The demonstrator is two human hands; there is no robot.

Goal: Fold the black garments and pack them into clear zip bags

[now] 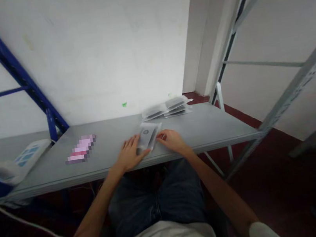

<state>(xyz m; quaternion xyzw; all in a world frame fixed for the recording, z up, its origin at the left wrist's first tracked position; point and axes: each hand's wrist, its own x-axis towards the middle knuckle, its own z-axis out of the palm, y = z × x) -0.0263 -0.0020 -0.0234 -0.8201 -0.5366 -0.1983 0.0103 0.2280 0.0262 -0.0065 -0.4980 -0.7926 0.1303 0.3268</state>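
Observation:
A small clear plastic bag [149, 134] with a flat grey-white piece inside lies on the grey table, near its front edge. The piece bears a dark round mark. My left hand [130, 153] rests flat at the bag's left side, fingers stretched out and the thumb along its lower edge. On the other side, my right hand [173, 139] has its fingertips pinched together at the bag's right edge, where loose clear film shows. The exact grip of these fingertips is small and partly hidden.
Several similar bagged pieces [166, 108] lie in overlapping piles at the table's back edge. To the left is a blurred-out pink item [81, 149]. A white device with blue keys [29, 155] and a cable stands farther left. Metal shelf posts [225, 51] frame the grey table [207, 127].

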